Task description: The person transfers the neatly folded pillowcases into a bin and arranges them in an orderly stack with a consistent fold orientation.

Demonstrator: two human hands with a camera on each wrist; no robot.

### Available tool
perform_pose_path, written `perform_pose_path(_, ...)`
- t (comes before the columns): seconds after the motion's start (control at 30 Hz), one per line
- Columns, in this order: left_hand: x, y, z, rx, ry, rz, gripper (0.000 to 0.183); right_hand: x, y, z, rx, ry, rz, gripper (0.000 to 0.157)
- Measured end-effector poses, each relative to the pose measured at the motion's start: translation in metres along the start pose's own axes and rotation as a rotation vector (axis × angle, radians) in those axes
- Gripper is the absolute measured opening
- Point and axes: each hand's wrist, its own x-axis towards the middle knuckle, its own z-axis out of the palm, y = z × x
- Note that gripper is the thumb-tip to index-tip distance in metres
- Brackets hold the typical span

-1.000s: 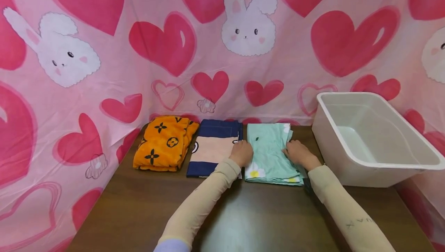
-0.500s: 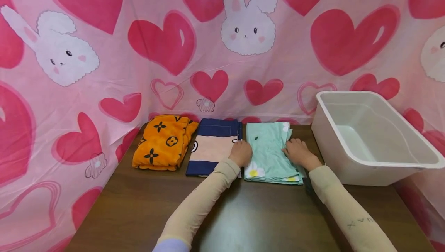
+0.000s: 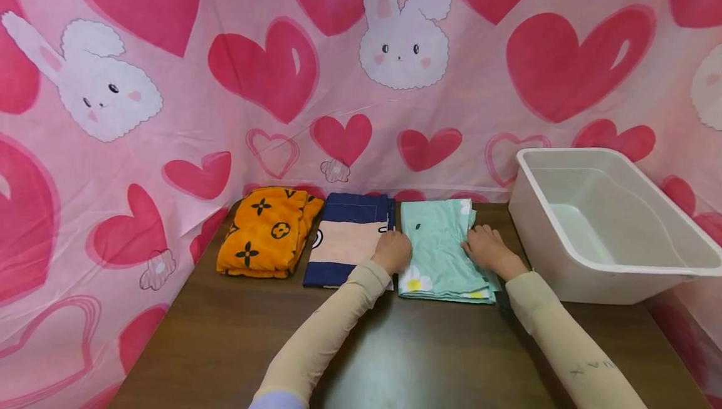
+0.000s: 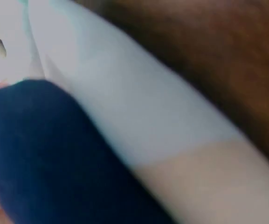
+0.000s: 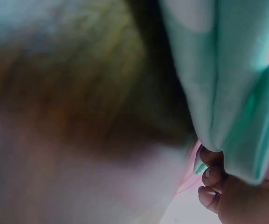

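Note:
A folded mint-green cloth (image 3: pixel 437 246) with white-and-yellow daisies lies flat on the table in the head view. My left hand (image 3: pixel 393 251) grips its left edge with curled fingers, over the right side of a folded navy-and-pink cloth (image 3: pixel 346 243). At the opposite edge my right hand (image 3: pixel 489 249) grips the mint cloth. The right wrist view shows the fingers (image 5: pixel 211 176) curled in under the hanging folds of mint cloth (image 5: pixel 227 88). In the left wrist view the navy fabric (image 4: pixel 55 149) fills the lower left, blurred, and most of the left hand is out of sight.
An orange folded plush cloth (image 3: pixel 265 233) with black motifs lies at the far left of the brown table (image 3: pixel 417 352). To the right of the right hand stands a deep white plastic bin (image 3: pixel 555 258). A pink heart-and-bunny curtain (image 3: pixel 338 96) hangs behind the table and at both sides.

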Motion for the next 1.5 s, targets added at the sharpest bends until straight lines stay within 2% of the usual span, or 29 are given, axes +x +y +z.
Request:
perform_pose_path(0.2, -0.003, 0.000, -0.002, -0.068, 0.058, -0.014, 0.033, -0.001, -0.001, -0.007, -0.003, 0.007, -0.016, 0.030)
perform_pose_path(0.33, -0.005, -0.002, -0.005, -0.102, 0.119, -0.019, 0.034, 0.000, -0.003, -0.011, 0.009, 0.042, -0.022, 0.029)
perform_pose_path(0.47, -0.007, -0.004, -0.006, -0.115, 0.136, -0.011, 0.034, -0.001, -0.006, -0.014, 0.022, 0.053, -0.017, 0.028)
perform_pose_path(0.7, -0.012, -0.003, -0.006, -0.085, 0.180, 0.006, 0.035, -0.003, -0.012, -0.020, 0.024, 0.031, -0.016, 0.029)
perform_pose_path(1.03, -0.019, 0.000, -0.013, -0.055, 0.323, 0.029, 0.030, -0.004, -0.017, -0.032, -0.004, 0.020, -0.021, 0.030)
perform_pose_path(1.27, -0.023, 0.002, -0.019, -0.076, 0.305, 0.038, 0.032, -0.006, -0.019, -0.037, -0.004, 0.021, -0.021, 0.031)
perform_pose_path(1.5, -0.028, 0.005, -0.028, -0.096, 0.324, 0.041, 0.032, -0.010, -0.023, -0.041, -0.007, 0.057, -0.045, 0.029)
